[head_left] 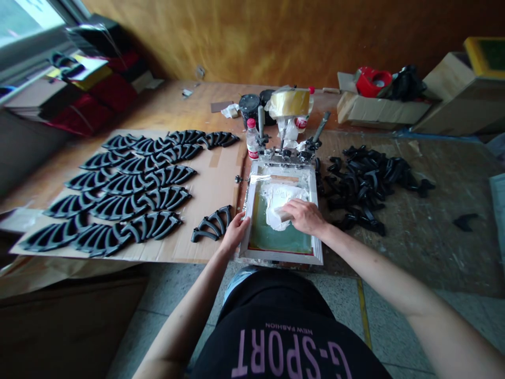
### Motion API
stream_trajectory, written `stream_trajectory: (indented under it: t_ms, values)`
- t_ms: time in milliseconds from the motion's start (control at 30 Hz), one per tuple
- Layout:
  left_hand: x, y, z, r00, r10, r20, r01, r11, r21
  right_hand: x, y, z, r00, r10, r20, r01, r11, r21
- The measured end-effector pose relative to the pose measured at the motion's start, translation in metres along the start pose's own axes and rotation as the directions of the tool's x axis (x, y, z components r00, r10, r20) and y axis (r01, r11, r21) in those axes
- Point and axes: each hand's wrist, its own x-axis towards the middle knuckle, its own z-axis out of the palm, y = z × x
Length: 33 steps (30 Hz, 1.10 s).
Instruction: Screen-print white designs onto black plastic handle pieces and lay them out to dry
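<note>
black shirt (292,310) faces green screen (270,238) with white, perhaps pasty, smear (276,201).

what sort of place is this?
Probably a small workshop, perhaps for screen printing. Signs: a framed screen with white paste on it, metal clamps at its far edge, and curved black parts in rows on cardboard.
</note>
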Motion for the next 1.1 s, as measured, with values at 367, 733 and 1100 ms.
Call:
stream_trajectory:
  t_ms: [367,733,1100]
  values:
    - [-0.021,0.034,0.001,0.996,0.009,-0.094,-0.016,0.997,-0.078,0.049,0.016,-0.028,0.945,0.285,-0.16,-0.276,0.958,0.072]
    - [-0.008,0.177,0.007,0.881,0.419,-0.218,-0.472,0.797,-0.376,-0.008,0.077,-0.024,0.792,0.583,-0.184,-0.57,0.813,0.123]
    - [-0.055,0.061,0.073,0.962,-0.178,0.205,0.254,0.854,-0.454,-0.001,-0.042,0.036,0.89,0.453,-0.051,-0.448,0.89,0.083]
